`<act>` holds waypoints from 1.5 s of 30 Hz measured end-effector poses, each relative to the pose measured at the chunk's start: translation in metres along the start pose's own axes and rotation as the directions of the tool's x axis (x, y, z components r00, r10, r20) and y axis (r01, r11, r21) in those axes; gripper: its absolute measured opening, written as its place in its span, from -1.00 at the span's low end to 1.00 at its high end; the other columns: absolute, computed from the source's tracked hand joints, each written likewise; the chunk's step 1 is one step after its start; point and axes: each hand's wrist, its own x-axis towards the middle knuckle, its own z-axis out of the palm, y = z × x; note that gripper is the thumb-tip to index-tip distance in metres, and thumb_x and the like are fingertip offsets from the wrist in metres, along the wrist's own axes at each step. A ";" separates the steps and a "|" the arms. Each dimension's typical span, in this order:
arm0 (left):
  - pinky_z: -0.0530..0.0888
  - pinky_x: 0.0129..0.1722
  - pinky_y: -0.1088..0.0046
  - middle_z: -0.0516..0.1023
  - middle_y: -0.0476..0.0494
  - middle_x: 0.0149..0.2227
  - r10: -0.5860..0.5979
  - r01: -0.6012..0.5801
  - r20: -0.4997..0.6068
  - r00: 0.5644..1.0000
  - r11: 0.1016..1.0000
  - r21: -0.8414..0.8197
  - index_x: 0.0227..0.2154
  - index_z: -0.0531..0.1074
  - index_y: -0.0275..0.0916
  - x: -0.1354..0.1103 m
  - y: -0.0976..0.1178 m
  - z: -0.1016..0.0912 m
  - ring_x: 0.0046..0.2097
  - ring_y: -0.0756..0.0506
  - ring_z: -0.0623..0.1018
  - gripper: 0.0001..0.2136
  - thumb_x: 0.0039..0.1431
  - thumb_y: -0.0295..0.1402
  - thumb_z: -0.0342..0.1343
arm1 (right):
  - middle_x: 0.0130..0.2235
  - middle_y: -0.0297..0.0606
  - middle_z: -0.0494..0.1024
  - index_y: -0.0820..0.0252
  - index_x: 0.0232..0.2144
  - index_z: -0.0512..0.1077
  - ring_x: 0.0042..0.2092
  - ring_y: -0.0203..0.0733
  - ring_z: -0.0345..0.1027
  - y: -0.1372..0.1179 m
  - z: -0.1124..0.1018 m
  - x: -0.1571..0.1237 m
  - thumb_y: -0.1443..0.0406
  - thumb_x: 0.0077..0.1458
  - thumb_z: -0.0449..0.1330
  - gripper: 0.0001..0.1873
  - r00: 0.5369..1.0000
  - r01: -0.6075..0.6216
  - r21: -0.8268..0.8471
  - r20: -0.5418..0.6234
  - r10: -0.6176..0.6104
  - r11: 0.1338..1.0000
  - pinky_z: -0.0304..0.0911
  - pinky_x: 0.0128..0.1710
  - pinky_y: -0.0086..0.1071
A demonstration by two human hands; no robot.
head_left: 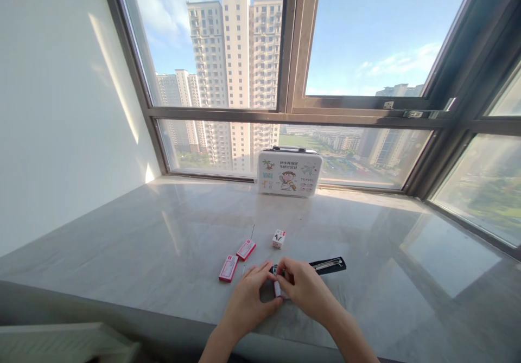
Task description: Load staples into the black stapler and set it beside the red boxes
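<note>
Head: right hand [307, 287] fingers bunched in a near-closed pinch over the left end of the black stapler [331, 265] on the sill [163, 243]; can't tell what's pinched. Left hand [250, 300] thumb and fingers spread wide around a small white box [278, 289], grip unclear. Two pink boxes [228, 268] left, white cube carton [279, 239] beyond.

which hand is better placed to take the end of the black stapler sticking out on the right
Probably the right hand: the exposed end of the stapler sticks out just past it, on its own side. The left hand is farther off, with the right hand in between.
</note>
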 end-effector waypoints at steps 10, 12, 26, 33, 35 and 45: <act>0.40 0.02 0.27 0.55 -0.13 -0.09 0.016 -0.008 -0.156 0.988 0.999 0.048 -0.30 0.42 -0.15 -0.004 0.008 -0.012 0.00 -0.20 0.49 -0.88 0.16 -0.26 0.18 | -0.51 -0.36 0.48 0.09 -0.32 0.46 -0.45 -0.17 0.33 0.040 -0.016 -0.042 0.14 0.24 0.10 -0.79 0.984 -0.179 -0.131 -0.031 0.177 0.975 -0.04 -0.45 -0.40; 0.36 -0.12 0.30 0.53 -0.06 -0.35 -0.009 0.027 -0.137 0.991 0.991 0.128 -0.46 0.38 -0.16 -0.004 0.013 -0.009 -0.19 -0.15 0.49 -0.79 0.28 -0.26 0.04 | -0.51 -0.29 0.51 0.08 -0.44 0.44 -0.44 -0.12 0.36 0.054 -0.022 -0.051 0.06 0.29 0.04 -0.64 0.958 -0.286 -0.197 -0.092 0.272 0.938 -0.04 -0.44 -0.37; 0.32 -0.19 0.30 0.50 -0.01 -0.42 -0.055 0.076 -0.147 0.988 0.987 0.143 -0.11 0.46 -0.07 0.000 0.038 0.020 -0.33 -0.13 0.49 -0.79 0.34 -0.20 -0.02 | -0.64 -0.35 0.39 0.14 -0.24 0.49 -0.69 -0.19 0.23 0.106 -0.048 -0.071 -0.29 0.08 0.09 -0.35 0.793 -0.597 0.147 -0.039 0.607 0.789 -0.05 -0.69 -0.40; 0.32 -0.13 0.27 0.59 -0.11 -0.22 -0.056 0.080 -0.146 0.988 0.983 0.165 -0.02 0.46 -0.07 0.004 0.038 0.026 -0.15 -0.21 0.55 -0.74 0.31 -0.19 0.01 | -0.56 -0.45 0.38 0.20 0.07 0.39 -0.64 -0.33 0.16 0.106 -0.075 -0.038 -0.19 0.00 0.28 -0.24 0.928 -0.324 0.476 -0.007 0.372 0.817 -0.05 -0.66 -0.47; 0.31 -0.14 0.28 0.60 -0.11 -0.23 -0.062 0.090 -0.147 0.987 0.978 0.189 -0.06 0.46 -0.08 0.006 0.038 0.027 -0.17 -0.21 0.55 -0.76 0.32 -0.18 0.00 | -0.58 -0.46 0.34 0.25 -0.14 0.49 -0.62 -0.38 0.05 0.093 -0.066 -0.014 -0.18 -0.02 0.30 -0.35 0.957 -0.234 0.487 -0.036 0.287 0.842 -0.07 -0.63 -0.46; 0.21 -0.17 0.26 0.58 -0.06 -0.30 -0.097 0.160 -0.202 0.975 0.934 0.321 -0.21 0.48 -0.08 0.002 0.052 0.032 -0.18 -0.22 0.49 -0.84 0.29 -0.28 0.00 | -0.59 -0.51 0.26 0.22 -0.39 0.55 -0.52 -0.38 0.07 0.052 -0.033 0.039 -0.05 -0.01 0.35 -0.57 0.984 -0.050 0.054 0.176 0.040 0.997 -0.15 -0.54 -0.47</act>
